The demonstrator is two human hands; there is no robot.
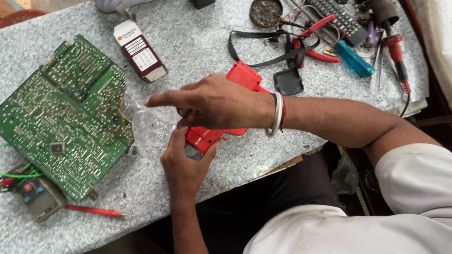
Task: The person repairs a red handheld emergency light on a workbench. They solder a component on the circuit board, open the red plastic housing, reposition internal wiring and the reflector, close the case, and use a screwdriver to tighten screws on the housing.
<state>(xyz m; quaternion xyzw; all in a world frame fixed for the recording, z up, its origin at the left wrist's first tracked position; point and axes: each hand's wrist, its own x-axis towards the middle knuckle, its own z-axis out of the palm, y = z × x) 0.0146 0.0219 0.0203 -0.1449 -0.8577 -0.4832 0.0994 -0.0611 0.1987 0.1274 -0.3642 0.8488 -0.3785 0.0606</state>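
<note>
A person's right hand (216, 105) closes over the top of a red plastic device (222, 106) lying on a speckled grey worktable (211, 43), forefinger stretched out to the left, while the left hand (186, 166) comes up from below with thumb and fingers pinching the device's near end and a crumpled sheet of clear plastic wrap (145, 125) beside it. Silver and red bangles (277, 114) circle the right wrist. Just left of the wrap lies a large green circuit board (66, 118), tilted, with a grey multimeter (37, 196) and a red probe (95, 211) at its lower edge. Behind the hands stands a small red-and-white box (139, 50). To the right are a small black square part (288, 82), red-handled pliers (316, 43), a blue-handled screwdriver (352, 58) and a black remote control (334, 11).
</note>
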